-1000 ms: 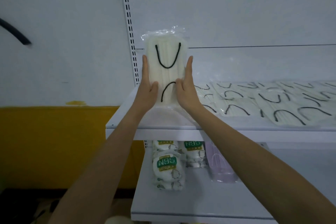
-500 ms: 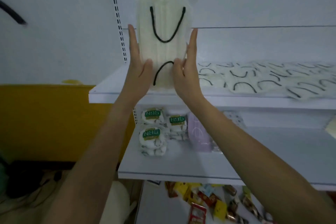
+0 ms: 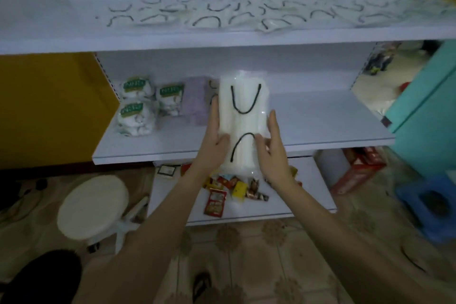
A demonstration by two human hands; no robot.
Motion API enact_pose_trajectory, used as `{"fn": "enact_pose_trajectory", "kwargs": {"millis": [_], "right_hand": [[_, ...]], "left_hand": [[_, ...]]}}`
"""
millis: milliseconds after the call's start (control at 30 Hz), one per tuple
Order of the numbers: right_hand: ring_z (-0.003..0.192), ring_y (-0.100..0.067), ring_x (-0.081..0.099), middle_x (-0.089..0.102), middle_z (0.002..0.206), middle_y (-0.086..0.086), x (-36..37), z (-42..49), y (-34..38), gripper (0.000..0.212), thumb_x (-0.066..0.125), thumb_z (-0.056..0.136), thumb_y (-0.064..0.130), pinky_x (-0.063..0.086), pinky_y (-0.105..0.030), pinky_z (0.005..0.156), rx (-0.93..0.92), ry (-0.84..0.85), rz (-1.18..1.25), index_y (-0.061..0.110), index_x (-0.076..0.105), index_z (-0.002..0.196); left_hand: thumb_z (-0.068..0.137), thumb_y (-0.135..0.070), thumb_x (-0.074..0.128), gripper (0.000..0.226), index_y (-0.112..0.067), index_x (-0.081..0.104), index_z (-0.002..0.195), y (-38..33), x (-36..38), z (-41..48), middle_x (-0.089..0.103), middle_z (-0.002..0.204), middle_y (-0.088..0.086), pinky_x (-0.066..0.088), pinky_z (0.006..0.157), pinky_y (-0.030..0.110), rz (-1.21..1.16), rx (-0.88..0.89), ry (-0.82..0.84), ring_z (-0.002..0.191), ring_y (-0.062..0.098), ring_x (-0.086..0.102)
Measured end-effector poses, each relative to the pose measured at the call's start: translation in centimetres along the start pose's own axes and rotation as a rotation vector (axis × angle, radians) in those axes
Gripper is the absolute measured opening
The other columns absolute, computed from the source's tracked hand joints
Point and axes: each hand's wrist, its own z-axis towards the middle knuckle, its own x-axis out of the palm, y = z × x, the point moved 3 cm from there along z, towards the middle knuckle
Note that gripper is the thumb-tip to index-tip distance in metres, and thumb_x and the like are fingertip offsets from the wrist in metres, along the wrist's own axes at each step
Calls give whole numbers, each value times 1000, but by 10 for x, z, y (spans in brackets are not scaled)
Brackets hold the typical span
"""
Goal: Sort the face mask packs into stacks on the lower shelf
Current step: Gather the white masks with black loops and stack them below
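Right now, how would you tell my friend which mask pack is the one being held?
Look at the lower shelf, where N95 packs and a purple pack sit at the left. Just right of those, the left hand and right hand hold a long white mask pack between them. Unlike those neighbours, it is plain white with two black loops, and it alone is in hands.
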Motion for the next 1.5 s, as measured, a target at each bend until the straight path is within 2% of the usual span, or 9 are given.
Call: {"fn": "enact_pose_trajectory", "kwargs": {"millis": [67, 167, 267, 367, 567, 833, 1133, 1300, 1500], "right_hand": [[79, -17, 53, 31, 150, -7, -16, -7, -33, 54, 39, 100, 11, 45, -16, 72, 152, 15, 42, 20, 16, 148], [117, -31, 51, 35, 146, -13, -37, 0, -74, 56, 42, 98, 4, 46, -30, 90, 312, -7, 130, 20, 20, 147], [114, -45, 49, 41, 139, -17, -46, 20, -103, 59, 43, 96, -2, 50, -32, 80, 348, -9, 113, 20, 22, 146], [125, -34, 46, 45, 138, -18, -48, 45, -128, 43, 40, 95, -7, 48, -11, 79, 388, -4, 115, 9, 44, 134], [115, -16, 48, 50, 133, -8, -71, 99, -162, 39, 45, 91, -7, 40, -15, 82, 479, -113, 116, 6, 53, 128], [106, -19, 49, 49, 118, -5, -97, 218, -229, 38, 46, 92, -4, 39, -23, 83, 519, -104, 71, 8, 53, 128], [112, -27, 53, 46, 138, -10, -61, 336, -314, 43, 44, 94, 1, 42, -25, 81, 582, 81, 10, 17, 48, 134], [117, -29, 51, 44, 141, -8, -39, 355, -340, 45, 41, 95, 4, 48, -33, 89, 592, 94, 1, 19, 44, 137], [124, -28, 46, 43, 143, -9, -29, 370, -342, 47, 40, 96, 8, 41, -29, 98, 540, 152, -177, 19, 39, 142]], "left_hand": [[89, 15, 33, 75, -28, 2, 143, 17, 30, -2, 22, 151, -3, 41, 105, 29, -142, -164, -4, 134, 13, 33], [94, 10, 35, 78, -29, -7, 147, 52, 63, 2, 30, 149, 8, 50, 76, 14, -191, -368, 27, 118, 18, 47], [96, 2, 35, 78, -28, -16, 146, 79, 82, 18, 25, 152, 10, 47, 79, 19, -141, -483, 69, 115, 16, 48], [96, 3, 33, 77, -23, -22, 145, 98, 99, 47, 21, 153, 9, 41, 87, 24, -73, -492, 113, 121, 19, 43], [94, 8, 32, 78, -16, -23, 144, 126, 135, 111, 2, 157, 13, 24, 114, 42, -20, -498, 217, 142, 28, 17], [97, -11, 48, 74, -21, -3, 150, 171, 168, 189, 14, 156, 5, 39, 97, 32, -143, -693, 203, 137, 24, 31], [98, -11, 45, 53, -16, 25, 147, 252, 184, 251, 26, 152, 5, 33, 99, 24, -133, -756, -34, 135, 22, 33], [93, 4, 46, 47, 2, 36, 139, 286, 188, 258, 47, 124, 18, 41, 70, 13, -23, -697, -206, 96, 26, 53], [93, 5, 45, 40, 1, 42, 133, 285, 183, 259, 44, 135, 19, 38, 88, 22, 76, -635, -236, 108, 25, 48]]}}
